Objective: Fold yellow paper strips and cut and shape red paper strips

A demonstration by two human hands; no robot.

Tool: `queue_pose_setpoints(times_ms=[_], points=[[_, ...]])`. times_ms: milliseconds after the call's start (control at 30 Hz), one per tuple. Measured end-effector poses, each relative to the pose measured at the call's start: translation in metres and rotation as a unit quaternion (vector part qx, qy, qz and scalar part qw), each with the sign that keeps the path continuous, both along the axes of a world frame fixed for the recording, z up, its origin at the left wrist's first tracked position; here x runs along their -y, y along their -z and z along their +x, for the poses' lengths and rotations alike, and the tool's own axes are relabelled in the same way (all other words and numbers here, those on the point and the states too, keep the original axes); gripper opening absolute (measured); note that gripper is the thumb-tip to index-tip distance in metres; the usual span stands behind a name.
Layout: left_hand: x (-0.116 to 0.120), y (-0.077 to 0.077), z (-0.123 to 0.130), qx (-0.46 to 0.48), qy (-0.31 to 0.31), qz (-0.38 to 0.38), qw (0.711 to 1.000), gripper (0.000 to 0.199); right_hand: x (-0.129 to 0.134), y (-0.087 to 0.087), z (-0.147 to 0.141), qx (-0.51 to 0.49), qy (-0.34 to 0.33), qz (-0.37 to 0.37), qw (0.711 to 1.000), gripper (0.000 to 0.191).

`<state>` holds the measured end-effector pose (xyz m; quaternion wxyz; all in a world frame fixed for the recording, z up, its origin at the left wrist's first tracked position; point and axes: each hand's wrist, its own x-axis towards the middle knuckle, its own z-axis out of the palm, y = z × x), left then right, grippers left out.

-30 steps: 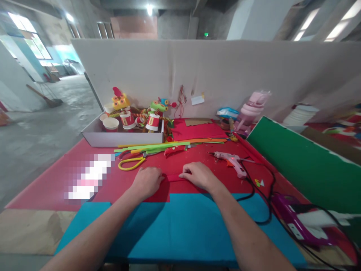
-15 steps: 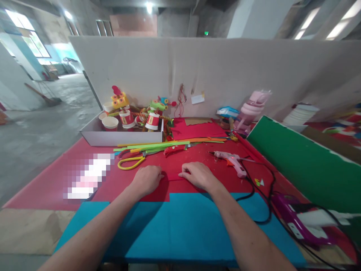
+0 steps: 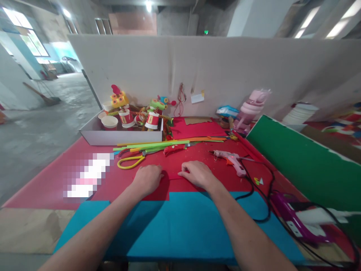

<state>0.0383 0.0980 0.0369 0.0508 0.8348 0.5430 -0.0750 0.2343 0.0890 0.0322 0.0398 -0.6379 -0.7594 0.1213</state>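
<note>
My left hand (image 3: 148, 178) and my right hand (image 3: 196, 174) rest low over the red table surface, fingers curled in and closed. Between them lies a piece of red paper (image 3: 171, 174), its lower edge just visible against the similar red below. Both hands pinch its ends, though the fingertips are partly hidden. Just beyond the left hand are yellow-handled scissors (image 3: 131, 162). A red-handled tool (image 3: 173, 149) lies ahead of the gap between the hands. Right of the right hand sits a pink glue gun (image 3: 229, 158) with a dark cord.
Green and orange paper strips (image 3: 158, 145) lie across the table. Behind them, a white box (image 3: 121, 137) holds paper cups and paper-cup figures. A green board (image 3: 304, 162) and a purple device (image 3: 296, 218) stand at right. Blue sheets (image 3: 194, 226) cover the front edge.
</note>
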Motion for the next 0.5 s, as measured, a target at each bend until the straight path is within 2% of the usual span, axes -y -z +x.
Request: queue_pose_setpoints(times_ms=[100,200,300,400,500], points=[[0.004,0.001,0.0,0.0,0.036,0.062,0.997,0.027,0.0,0.0,0.0,0.006,-0.003,-0.003,1.0,0.024],[0.008,0.004,0.0,0.012,0.141,0.137,0.98,0.035,-0.001,0.002,-0.001,0.012,-0.011,0.006,1.0,0.024],[0.01,0.007,0.0,0.011,0.217,0.147,0.965,0.039,-0.001,0.001,-0.001,0.018,-0.014,0.016,1.0,0.025],[0.009,0.009,0.0,0.015,0.232,0.139,0.963,0.037,-0.003,-0.003,0.009,0.002,-0.016,0.007,1.0,0.022],[0.009,0.008,0.001,0.023,0.232,0.129,0.964,0.036,-0.005,-0.005,0.032,-0.056,-0.038,-0.01,0.998,0.014]])
